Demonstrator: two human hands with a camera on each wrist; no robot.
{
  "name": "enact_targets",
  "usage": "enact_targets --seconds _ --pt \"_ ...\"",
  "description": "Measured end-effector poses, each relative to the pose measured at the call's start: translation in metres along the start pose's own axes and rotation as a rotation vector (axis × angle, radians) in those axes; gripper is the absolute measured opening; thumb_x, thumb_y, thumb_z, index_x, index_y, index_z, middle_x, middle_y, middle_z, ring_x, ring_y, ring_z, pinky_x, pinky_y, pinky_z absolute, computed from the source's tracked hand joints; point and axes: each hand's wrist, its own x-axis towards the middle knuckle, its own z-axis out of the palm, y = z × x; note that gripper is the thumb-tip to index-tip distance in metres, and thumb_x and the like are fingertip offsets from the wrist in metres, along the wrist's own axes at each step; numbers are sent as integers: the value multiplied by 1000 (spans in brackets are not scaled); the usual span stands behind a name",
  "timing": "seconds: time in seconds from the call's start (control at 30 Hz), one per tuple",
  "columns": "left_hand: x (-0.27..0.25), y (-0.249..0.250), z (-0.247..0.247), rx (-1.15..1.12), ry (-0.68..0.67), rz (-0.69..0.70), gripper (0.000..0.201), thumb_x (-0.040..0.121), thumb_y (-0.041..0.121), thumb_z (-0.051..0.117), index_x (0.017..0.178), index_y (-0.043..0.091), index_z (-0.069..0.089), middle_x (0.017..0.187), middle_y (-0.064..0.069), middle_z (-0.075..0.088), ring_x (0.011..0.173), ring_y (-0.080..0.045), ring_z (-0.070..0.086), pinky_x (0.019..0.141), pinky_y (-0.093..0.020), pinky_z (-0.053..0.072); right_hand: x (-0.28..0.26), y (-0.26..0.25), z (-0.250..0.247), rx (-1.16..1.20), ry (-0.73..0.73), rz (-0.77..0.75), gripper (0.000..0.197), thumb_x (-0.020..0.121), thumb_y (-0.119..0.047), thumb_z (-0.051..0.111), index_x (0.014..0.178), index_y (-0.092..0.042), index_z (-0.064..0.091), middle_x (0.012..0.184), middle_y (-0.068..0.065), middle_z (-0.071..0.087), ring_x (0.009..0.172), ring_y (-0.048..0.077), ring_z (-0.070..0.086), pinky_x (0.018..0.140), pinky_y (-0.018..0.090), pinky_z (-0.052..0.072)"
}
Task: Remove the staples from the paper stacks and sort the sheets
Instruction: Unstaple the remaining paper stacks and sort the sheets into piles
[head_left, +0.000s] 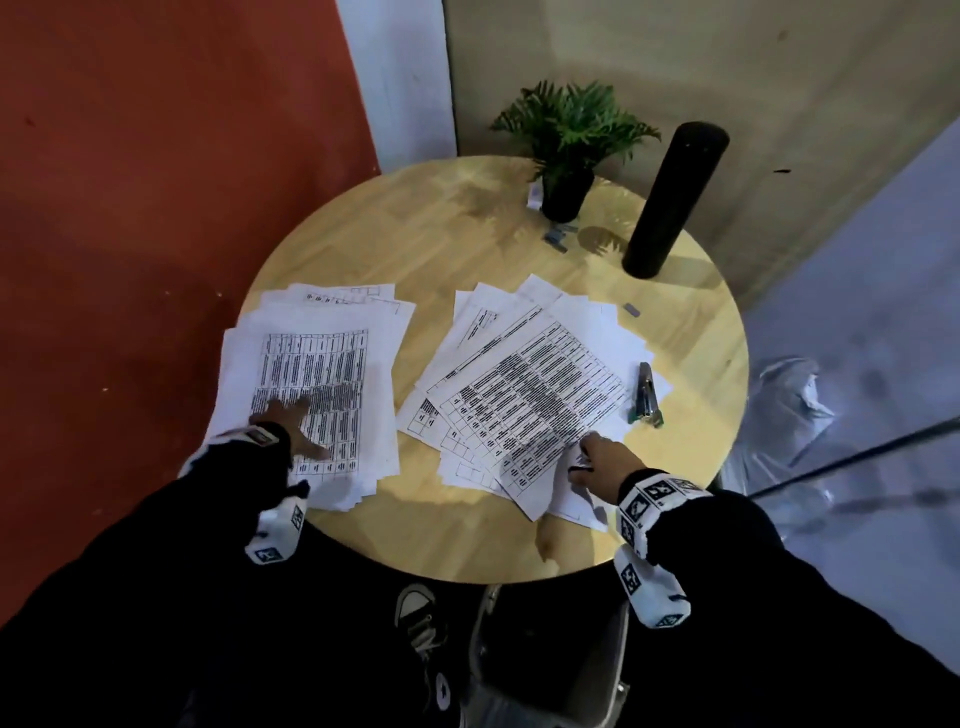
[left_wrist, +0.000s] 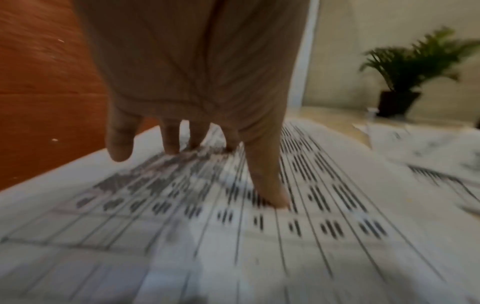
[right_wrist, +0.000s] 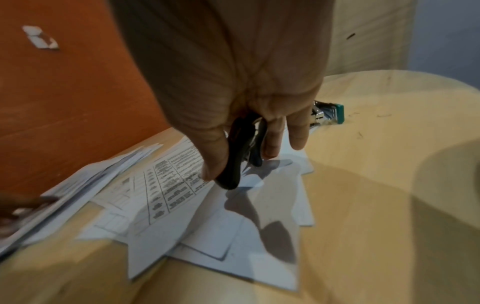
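Note:
Two piles of printed sheets lie on the round wooden table (head_left: 405, 244). My left hand (head_left: 291, 423) presses flat, fingers spread, on the left pile (head_left: 311, 374); in the left wrist view its fingertips (left_wrist: 275, 197) touch the top sheet (left_wrist: 259, 236). My right hand (head_left: 597, 457) hovers over the near corner of the fanned right pile (head_left: 530, 395) and grips a black staple remover (right_wrist: 235, 156) between thumb and fingers. The sheets (right_wrist: 207, 216) below it lie loose and overlapping.
A silver stapler with a green end (head_left: 645, 392) lies right of the right pile, also seen as the stapler (right_wrist: 330, 113). A potted plant (head_left: 569, 150) and a tall black cylinder (head_left: 672, 200) stand at the table's far side. Small staple strips (head_left: 556, 236) lie near the pot.

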Motion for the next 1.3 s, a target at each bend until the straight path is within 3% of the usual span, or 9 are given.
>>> enact_targets --seconds 0.23,0.37,0.57,0.8,0.97,1.0,1.03,1.1,1.3 --pt "-11 59 -10 93 173 40 94 79 36 73 150 17 14 154 -17 18 137 -40 27 109 -49 33 -5 3 -5 -5 -7 -56 22 89 -19 54 96 -7 37 108 15 50 85 24 47 67 28 35" --pt "-19 136 -15 -17 308 278 63 85 28 63 140 12 37 142 -19 41 129 -36 41 106 -43 37 0 4 -6 -32 -31 -47 37 90 -23 54 117 -1 42 108 15 54 82 23 46 66 29 39" --pt "-14 222 21 30 112 304 113 73 47 76 151 13 1 157 -17 7 144 -34 14 115 -47 22 8 9 -7 -106 -48 -118 21 90 -23 55 100 -10 41 85 5 42 80 21 43 51 25 32" --pt "-8 224 27 47 124 209 127 48 47 90 146 17 15 143 -18 26 135 -37 26 103 -57 34 41 45 -42 63 159 -21 24 86 -28 60 80 -14 41 84 0 41 91 18 33 85 37 41" --pt "-3 214 32 -308 111 193 83 85 46 63 145 3 24 150 -18 33 135 -32 37 106 -37 33 56 61 -45 64 107 -48 34 78 -39 55 66 -15 34 67 0 39 95 32 33 104 36 24" --pt "-1 212 33 -313 115 181 75 91 45 55 146 4 25 152 -16 29 137 -30 34 108 -34 29 57 65 -46 95 116 -28 35 77 -41 53 67 -12 36 68 2 40 92 22 12 102 33 23" --pt "1 210 34 -321 121 172 69 94 43 51 146 5 26 153 -14 28 138 -29 33 108 -31 28 57 69 -49 103 119 -3 35 81 -37 53 66 -11 35 68 3 39 124 23 38 107 34 20" --pt "1 205 34 -368 115 148 65 94 40 52 145 6 30 152 -13 31 137 -29 34 107 -30 29 53 75 -60 87 134 60 39 90 -27 54 63 -14 29 66 0 36 101 32 47 113 35 16" --pt "-4 192 33 -526 148 138 61 95 34 53 143 3 33 150 -17 34 136 -31 36 107 -33 29 48 95 -80 136 105 191 36 93 -28 54 114 0 47 122 20 46 135 34 26 98 35 33"
